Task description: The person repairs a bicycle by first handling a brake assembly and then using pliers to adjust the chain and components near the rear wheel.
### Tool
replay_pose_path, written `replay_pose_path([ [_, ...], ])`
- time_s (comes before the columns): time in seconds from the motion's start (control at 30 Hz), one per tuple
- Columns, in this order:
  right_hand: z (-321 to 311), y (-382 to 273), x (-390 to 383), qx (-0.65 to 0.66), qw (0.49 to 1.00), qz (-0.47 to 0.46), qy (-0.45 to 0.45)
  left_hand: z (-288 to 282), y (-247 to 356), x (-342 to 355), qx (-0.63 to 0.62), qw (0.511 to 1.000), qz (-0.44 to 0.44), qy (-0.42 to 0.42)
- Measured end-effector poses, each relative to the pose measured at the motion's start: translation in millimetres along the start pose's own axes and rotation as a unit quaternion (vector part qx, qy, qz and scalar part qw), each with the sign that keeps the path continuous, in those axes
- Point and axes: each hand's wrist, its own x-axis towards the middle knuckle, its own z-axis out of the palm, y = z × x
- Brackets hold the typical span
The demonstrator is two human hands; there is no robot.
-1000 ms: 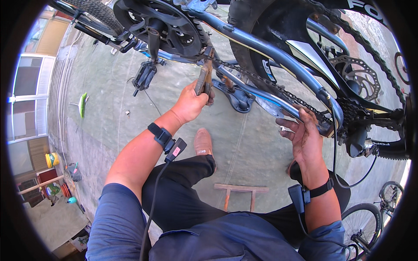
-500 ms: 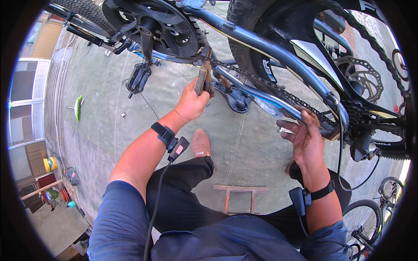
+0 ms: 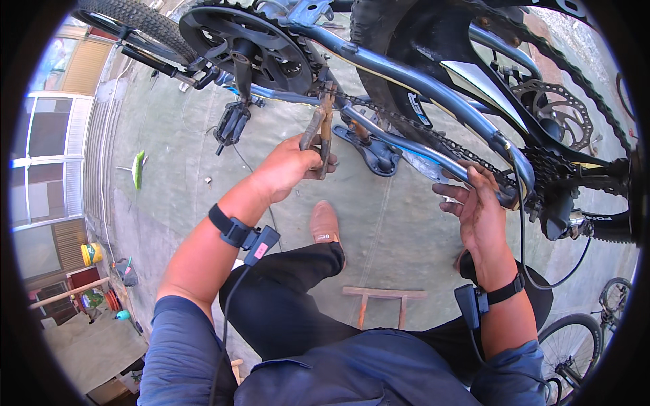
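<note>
Rust-brown pliers point(image 3: 326, 125) are in my left hand point(image 3: 292, 164), fingers wrapped round the spread handles. The jaws meet the bicycle chain point(image 3: 379, 111) just beside the black chainring point(image 3: 250, 51). My right hand point(image 3: 482, 210) is palm up under the blue-grey frame tube point(image 3: 423, 159), near the rear sprockets point(image 3: 545, 159). Its raised fingers reach over the tube to the chain and seem to pinch it; the exact contact is partly hidden. The other fingers are half curled, with dark grime on them. The bicycle stands upside down, its saddle point(image 3: 379, 159) on the ground.
A crank pedal point(image 3: 233, 125) hangs left of the pliers. A brake disc point(image 3: 555, 111) and a looping cable point(image 3: 525, 257) lie at the right. A low wooden stool point(image 3: 384, 293) stands between my legs. Another bicycle's wheel point(image 3: 572, 348) is at lower right.
My left hand has dropped slightly, and the pliers' handles have spread apart. The right hand keeps its place at the tube and chain. The whole view has shifted a little.
</note>
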Motion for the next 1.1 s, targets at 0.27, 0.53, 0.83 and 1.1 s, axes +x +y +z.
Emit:
replay_pose_path([
  [0.27,-2.7,0.0,-1.2,0.011,1.000,0.012,0.001,-15.4,41.8,-9.7,0.042,0.996,-0.070,-0.037],
  [0.53,-3.2,0.5,0.3,0.014,1.000,0.008,-0.004,-21.5,31.9,1.1,0.019,0.995,-0.094,-0.025],
  [0.83,-1.7,0.9,0.0,0.012,1.000,0.011,0.001,-17.6,22.3,6.9,0.057,0.996,-0.064,-0.019],
  [1.1,1.6,1.8,0.6,0.026,1.000,0.007,0.006,-18.7,-7.6,25.8,0.047,0.998,0.027,-0.030],
])
